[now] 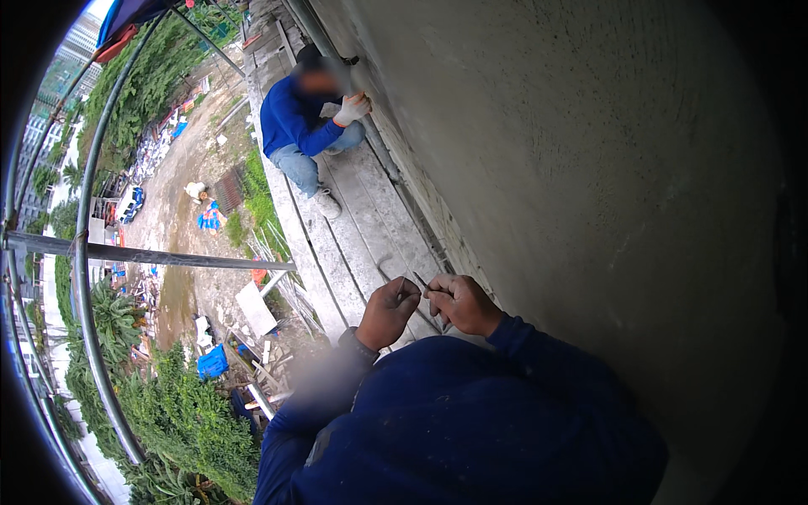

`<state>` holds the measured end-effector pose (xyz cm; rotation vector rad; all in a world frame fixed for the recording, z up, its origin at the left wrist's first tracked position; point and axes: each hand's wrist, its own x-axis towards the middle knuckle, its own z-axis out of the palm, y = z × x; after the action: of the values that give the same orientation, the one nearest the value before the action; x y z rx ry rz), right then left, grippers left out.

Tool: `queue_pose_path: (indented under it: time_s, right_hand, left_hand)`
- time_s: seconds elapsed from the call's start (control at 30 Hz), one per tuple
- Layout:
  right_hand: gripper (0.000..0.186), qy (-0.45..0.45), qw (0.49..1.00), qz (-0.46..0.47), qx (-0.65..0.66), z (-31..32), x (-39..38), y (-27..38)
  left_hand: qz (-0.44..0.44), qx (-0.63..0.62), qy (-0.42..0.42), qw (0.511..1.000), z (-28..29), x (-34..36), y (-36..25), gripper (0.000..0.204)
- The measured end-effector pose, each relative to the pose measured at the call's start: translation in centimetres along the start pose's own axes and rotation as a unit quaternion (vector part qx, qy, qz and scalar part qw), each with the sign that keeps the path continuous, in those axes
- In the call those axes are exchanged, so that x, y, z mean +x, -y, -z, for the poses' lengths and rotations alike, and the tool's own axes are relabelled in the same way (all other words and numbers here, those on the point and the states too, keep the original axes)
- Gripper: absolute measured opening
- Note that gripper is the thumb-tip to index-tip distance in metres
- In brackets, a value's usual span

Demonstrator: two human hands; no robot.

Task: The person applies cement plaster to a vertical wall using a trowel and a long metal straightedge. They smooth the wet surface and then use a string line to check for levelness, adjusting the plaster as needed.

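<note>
Rough grey concrete wall point(589, 168) runs along worn wooden scaffold planks point(353, 244), where the left hand point(387, 313) and right hand point(463, 305) both pinch shut on a thin, dark metal sliver point(422, 283) just above the planks, too small to identify, while a blue-sleeved co-worker point(295, 126) crouches further along.

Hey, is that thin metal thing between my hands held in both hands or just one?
Both: left hand and right hand pinch the thin metal piece.
</note>
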<state>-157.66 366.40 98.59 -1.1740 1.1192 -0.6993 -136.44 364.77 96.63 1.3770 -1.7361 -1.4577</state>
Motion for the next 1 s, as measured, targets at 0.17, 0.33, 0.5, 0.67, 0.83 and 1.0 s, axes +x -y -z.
queue_pose_path:
  time_s: [0.17,0.33,0.5,0.67,0.83,1.0]
  right_hand:
    - [0.019,0.044,0.996,0.002,0.082,0.1,0.2,-0.8]
    - [0.018,0.034,0.991,-0.034,0.125,0.1,0.2,-1.0]
    - [0.021,-0.096,0.994,0.011,-0.056,0.0,0.7,-2.0]
    - [0.017,-0.168,0.98,0.035,-0.099,-0.3,0.9,-2.7]
    - [0.011,-0.069,0.994,-0.017,0.087,0.2,0.9,-2.2]
    - [0.01,0.011,0.969,-0.048,0.243,-0.3,0.7,-2.1]
  left_hand:
    - [-0.017,-0.027,-0.018,0.999,-0.3,0.6,0.1,0.003]
    - [-0.039,-0.036,-0.038,0.998,-0.8,0.9,0.5,0.005]
    - [-0.099,0.033,-0.044,0.994,-1.3,1.1,-2.3,0.006]
    - [-0.07,0.035,-0.03,0.996,-1.3,1.3,-3.4,0.01]
    - [-0.1,0.042,-0.098,0.989,-0.7,1.9,-1.5,0.008]
    - [-0.098,0.025,-0.102,0.99,-0.7,1.8,0.3,0.009]
